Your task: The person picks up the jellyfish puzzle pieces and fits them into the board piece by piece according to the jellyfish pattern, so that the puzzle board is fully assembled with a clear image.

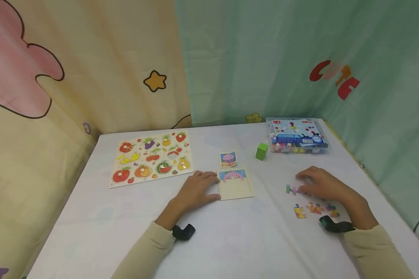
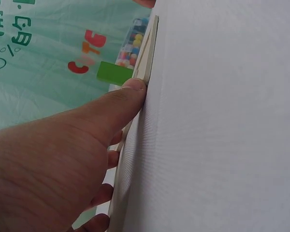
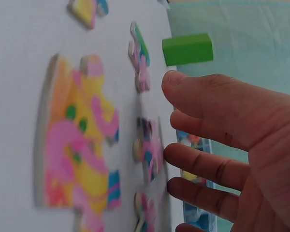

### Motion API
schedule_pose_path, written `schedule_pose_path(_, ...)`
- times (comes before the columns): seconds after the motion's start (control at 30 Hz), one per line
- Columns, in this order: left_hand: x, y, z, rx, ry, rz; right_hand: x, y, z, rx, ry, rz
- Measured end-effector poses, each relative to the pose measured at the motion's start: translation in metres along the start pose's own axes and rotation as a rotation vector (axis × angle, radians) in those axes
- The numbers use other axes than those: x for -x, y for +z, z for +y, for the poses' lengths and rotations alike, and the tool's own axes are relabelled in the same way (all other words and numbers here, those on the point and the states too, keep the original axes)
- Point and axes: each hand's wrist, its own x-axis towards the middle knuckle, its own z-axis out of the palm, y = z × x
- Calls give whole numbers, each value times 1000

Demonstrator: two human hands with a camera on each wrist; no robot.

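Note:
A small square puzzle tray [image 1: 235,190] lies mid-table, its top strip filled with a picture of a pink figure on blue. Against its left side rests my left hand [image 1: 192,192]; in the left wrist view the thumb [image 2: 133,86] touches the edge. On the right, my right hand [image 1: 322,185] hovers low over loose jigsaw pieces, fingers spread slightly. A pink and green piece [image 1: 289,189] lies by its fingertips. Nearer the front are several yellow and pink pieces [image 1: 314,208]. The right wrist view shows pieces [image 3: 150,150] close to the fingers, with none visibly gripped.
Behind the tray lies a small picture card [image 1: 228,159] with a pink figure. A green block [image 1: 262,151] stands to its right. A clear plastic box [image 1: 296,135] of colourful parts is at the back right. A fruit puzzle board [image 1: 151,159] lies at the left.

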Motion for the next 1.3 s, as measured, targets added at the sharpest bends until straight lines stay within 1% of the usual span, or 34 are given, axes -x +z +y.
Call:
schedule_pose_path(0.1,2,-1,-1,-6,-13,-6,8,3,8,11,-26,43)
schedule_pose_path(0.13,2,-1,-2,-7,-14,-8,9,5,9,10,-22,49)
schedule_pose_path(0.33,0,-2,-1,7,6,8,9,12,-2,20,75,37)
schedule_pose_path(0.4,0,-1,0,16,7,6,9,14,-4,31,73,42)
schedule_pose_path(0.5,1,0,0,26,3,-7,10,19,-4,44,32,79)
schedule_pose_path(0.6,1,1,-1,23,3,-9,10,23,-1,65,-52,135)
schedule_pose_path(0.73,0,2,-3,12,12,10,7,25,1,106,-150,193)
schedule_pose_path(0.83,0,0,-3,14,14,16,6,23,0,131,-164,189)
schedule_pose_path(0.97,-1,0,-1,16,13,13,7,23,1,138,-133,170)
schedule_pose_path(1.07,-1,1,-1,14,10,5,7,25,4,141,-122,188)
schedule_pose_path(1.13,-1,2,-2,12,11,4,5,27,5,132,-138,216)
schedule_pose_path(1.2,0,1,-2,16,9,4,3,29,6,103,-171,243)
schedule_pose_path(1.3,0,-1,-2,22,10,11,-4,30,5,41,-215,252)
